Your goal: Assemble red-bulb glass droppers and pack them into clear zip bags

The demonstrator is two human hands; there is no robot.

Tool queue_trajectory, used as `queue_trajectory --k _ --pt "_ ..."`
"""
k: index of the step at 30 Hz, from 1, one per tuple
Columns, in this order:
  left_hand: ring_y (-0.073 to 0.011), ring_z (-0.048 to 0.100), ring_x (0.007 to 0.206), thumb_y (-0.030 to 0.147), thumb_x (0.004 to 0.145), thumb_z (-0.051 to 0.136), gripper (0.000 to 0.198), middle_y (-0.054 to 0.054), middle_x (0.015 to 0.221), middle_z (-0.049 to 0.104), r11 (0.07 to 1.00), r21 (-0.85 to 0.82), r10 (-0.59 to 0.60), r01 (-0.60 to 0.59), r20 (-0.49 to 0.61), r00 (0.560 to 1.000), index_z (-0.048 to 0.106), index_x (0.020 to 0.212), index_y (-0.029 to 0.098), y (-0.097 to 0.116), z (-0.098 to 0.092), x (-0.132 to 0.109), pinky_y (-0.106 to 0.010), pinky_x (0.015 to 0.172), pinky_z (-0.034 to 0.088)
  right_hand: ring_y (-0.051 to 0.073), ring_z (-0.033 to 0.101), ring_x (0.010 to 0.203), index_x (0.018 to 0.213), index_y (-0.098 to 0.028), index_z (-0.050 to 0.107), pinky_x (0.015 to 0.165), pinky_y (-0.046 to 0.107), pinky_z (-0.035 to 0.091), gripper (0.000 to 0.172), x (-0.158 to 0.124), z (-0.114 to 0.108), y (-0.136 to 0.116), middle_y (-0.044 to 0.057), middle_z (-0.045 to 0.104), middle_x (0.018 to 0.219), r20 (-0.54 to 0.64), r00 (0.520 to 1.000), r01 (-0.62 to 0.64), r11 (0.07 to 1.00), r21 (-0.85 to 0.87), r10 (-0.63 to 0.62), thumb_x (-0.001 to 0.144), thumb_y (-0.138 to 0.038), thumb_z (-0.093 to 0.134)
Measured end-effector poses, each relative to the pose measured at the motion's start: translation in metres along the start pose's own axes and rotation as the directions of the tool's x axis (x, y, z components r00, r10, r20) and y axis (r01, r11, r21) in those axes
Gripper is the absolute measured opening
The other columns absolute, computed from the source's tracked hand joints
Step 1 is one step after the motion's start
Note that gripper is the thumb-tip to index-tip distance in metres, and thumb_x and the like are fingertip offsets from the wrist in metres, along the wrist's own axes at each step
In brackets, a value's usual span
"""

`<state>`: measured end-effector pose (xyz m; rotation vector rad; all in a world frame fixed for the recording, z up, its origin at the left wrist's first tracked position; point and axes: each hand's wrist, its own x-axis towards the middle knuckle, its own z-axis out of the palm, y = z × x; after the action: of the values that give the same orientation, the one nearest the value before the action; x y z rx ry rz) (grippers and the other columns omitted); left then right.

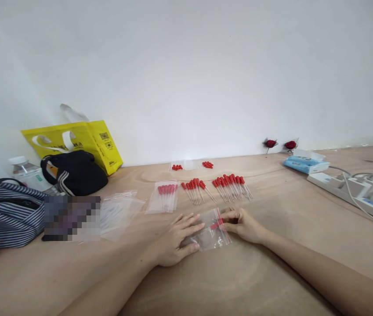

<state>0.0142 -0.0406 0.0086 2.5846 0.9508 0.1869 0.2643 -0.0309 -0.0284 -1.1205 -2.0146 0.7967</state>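
Observation:
A clear zip bag (210, 239) with a red line along its mouth lies flat on the table in front of me. My left hand (181, 239) rests on its left end, fingers stretched out over the plastic. At the mouth, my right hand (239, 224) pinches a dropper with a red bulb (217, 224), which lies partly within the bag; its far end is hard to make out. Beyond the hands are two rows of red-bulbed droppers, a left row (193, 189) and a right row (233, 186). Left of them lies a filled bag (163, 197) with several droppers inside.
Empty zip bags (120, 215) are heaped at the left, near a striped pouch (8, 213), a black bag (82, 173) and a yellow bag (107, 149). More red bulbs (208, 165) lie by the wall. A tissue pack (305, 164) and power strip (354, 193) sit right.

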Motion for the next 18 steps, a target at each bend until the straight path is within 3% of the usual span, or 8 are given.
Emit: queue_trajectory --k 3,5,7,11,13,16,18 --pt "-0.0233 0.018 0.13 0.042 0.084 0.043 0.047 0.0 0.141 0.024 1.0 0.007 0.014 -0.015 0.022 1.0 0.033 0.129 0.033 0.0 0.0 0.0 -0.049 0.104 0.011 0.016 0.051 0.076 0.084 -0.029 0.069 0.075 0.031 0.036 0.018 0.001 0.001 -0.007 0.001 0.059 0.07 0.044 0.998 0.043 0.977 -0.207 -0.035 0.078 -0.031 0.052" --pt "-0.0235 0.018 0.13 0.043 0.084 0.042 0.046 0.0 0.14 0.026 1.0 0.011 0.024 -0.024 0.036 0.999 0.034 0.129 0.034 -0.001 0.0 0.001 -0.049 0.104 0.011 0.016 0.051 0.077 0.082 -0.03 0.069 0.075 0.031 0.035 0.02 0.001 0.003 -0.009 0.001 0.06 0.07 0.059 0.998 0.044 0.965 -0.258 -0.03 0.08 -0.029 0.049" --pt "-0.0233 0.019 0.129 0.042 0.084 0.042 0.045 0.0 0.14 0.027 0.999 0.013 0.033 -0.034 0.045 0.998 0.034 0.128 0.035 -0.001 -0.001 0.002 -0.049 0.104 0.011 0.015 0.052 0.072 0.075 -0.026 0.069 0.07 0.029 0.037 0.017 0.001 0.004 -0.008 0.001 0.06 0.069 0.06 0.998 0.034 0.979 -0.202 -0.022 0.077 -0.031 0.053" --pt "-0.0224 0.018 0.13 0.039 0.085 0.043 0.043 0.0 0.14 0.027 0.999 -0.002 0.037 -0.037 0.02 0.999 0.037 0.127 0.034 -0.001 -0.004 0.0 -0.048 0.104 0.012 0.01 0.05 0.056 0.066 -0.017 0.065 0.054 0.022 0.038 0.019 0.007 -0.004 0.004 0.0 0.059 0.063 0.097 0.993 -0.073 0.995 0.074 0.066 0.069 -0.035 0.059" --pt "-0.0219 0.022 0.129 0.037 0.085 0.042 0.04 0.0 0.139 0.03 0.999 -0.036 0.02 -0.021 -0.024 1.0 0.041 0.125 0.032 -0.002 -0.007 -0.004 -0.046 0.104 0.018 0.01 0.051 0.055 0.067 -0.015 0.063 0.053 0.021 0.039 0.018 0.016 -0.012 0.01 0.0 0.06 0.062 0.042 0.988 -0.151 0.984 0.099 0.147 0.07 -0.032 0.058" --pt "-0.0218 0.035 0.122 0.035 0.083 0.046 0.036 -0.002 0.133 0.04 0.995 -0.098 -0.027 0.019 -0.079 0.996 0.05 0.119 0.029 -0.005 -0.01 -0.012 -0.041 0.1 0.03 0.012 0.055 0.06 0.067 -0.014 0.061 0.056 0.021 0.041 0.011 0.04 -0.022 0.012 0.002 0.062 0.066 -0.159 0.954 -0.275 0.955 -0.114 0.255 0.07 -0.022 0.054" --pt "-0.022 0.041 0.118 0.034 0.081 0.048 0.036 -0.004 0.129 0.045 0.992 -0.124 -0.04 0.03 -0.083 0.996 0.053 0.116 0.027 -0.008 -0.009 -0.015 -0.039 0.097 0.034 0.013 0.057 0.065 0.068 -0.014 0.06 0.059 0.021 0.041 0.007 0.062 -0.022 0.008 0.004 0.063 0.07 -0.226 0.935 -0.321 0.922 -0.216 0.273 0.068 -0.018 0.054"
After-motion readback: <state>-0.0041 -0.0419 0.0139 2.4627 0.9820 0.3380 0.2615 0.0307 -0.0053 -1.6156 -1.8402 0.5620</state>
